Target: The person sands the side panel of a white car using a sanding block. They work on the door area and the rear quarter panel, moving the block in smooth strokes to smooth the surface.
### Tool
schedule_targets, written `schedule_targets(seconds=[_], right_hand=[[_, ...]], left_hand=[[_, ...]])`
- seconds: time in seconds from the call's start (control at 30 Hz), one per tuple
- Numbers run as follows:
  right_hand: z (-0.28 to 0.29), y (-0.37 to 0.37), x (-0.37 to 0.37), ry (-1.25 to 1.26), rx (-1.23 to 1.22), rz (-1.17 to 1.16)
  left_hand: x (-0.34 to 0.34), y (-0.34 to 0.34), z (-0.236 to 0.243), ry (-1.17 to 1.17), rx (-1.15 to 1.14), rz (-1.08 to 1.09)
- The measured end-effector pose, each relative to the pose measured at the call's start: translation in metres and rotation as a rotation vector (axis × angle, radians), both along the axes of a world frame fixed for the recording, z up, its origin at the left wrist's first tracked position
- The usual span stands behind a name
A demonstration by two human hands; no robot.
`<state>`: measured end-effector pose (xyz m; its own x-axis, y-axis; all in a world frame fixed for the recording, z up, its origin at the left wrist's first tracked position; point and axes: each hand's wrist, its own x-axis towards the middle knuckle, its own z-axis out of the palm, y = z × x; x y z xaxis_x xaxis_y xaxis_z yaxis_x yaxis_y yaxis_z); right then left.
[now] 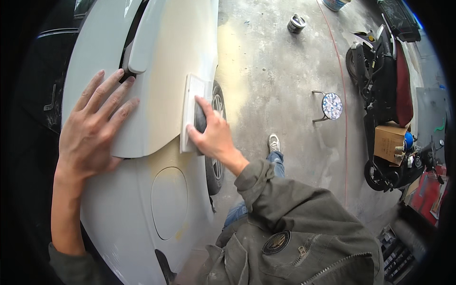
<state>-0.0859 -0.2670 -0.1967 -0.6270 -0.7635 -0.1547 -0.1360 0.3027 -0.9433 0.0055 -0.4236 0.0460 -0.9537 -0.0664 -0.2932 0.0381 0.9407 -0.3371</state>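
Observation:
My left hand (97, 123) lies spread on the pale car body panel (109, 57), its fingertips just below the door handle (137, 52). My right hand (211, 133) grips a white sanding block (187, 109) with a dark top, held on the beige filler area along the panel's right edge. Below the panel seam is a round flap (169, 203) with yellowish dust near it. A wheel (217, 175) shows beside the panel, partly behind my right hand.
A round patterned stool (332, 106), a small can (297, 23) and a bucket (336, 4) stand on the concrete floor (285, 71). A red hose (346, 147) runs along it. At the right are scooters (401, 90) and a cardboard box (388, 142). My shoe (273, 142) is mid-frame.

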Motion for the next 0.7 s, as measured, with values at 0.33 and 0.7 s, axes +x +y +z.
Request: schedule_targets(seconds=[0.33, 0.7], right_hand=[[0.003, 0.004, -0.005, -0.021, 0.123, 0.026], [-0.013, 0.004, -0.025, 0.009, 0.115, 0.024]], left_hand=[[0.000, 0.004, -0.002, -0.022, -0.078, 0.002], [-0.004, 0.002, -0.010, 0.005, -0.045, 0.022]])
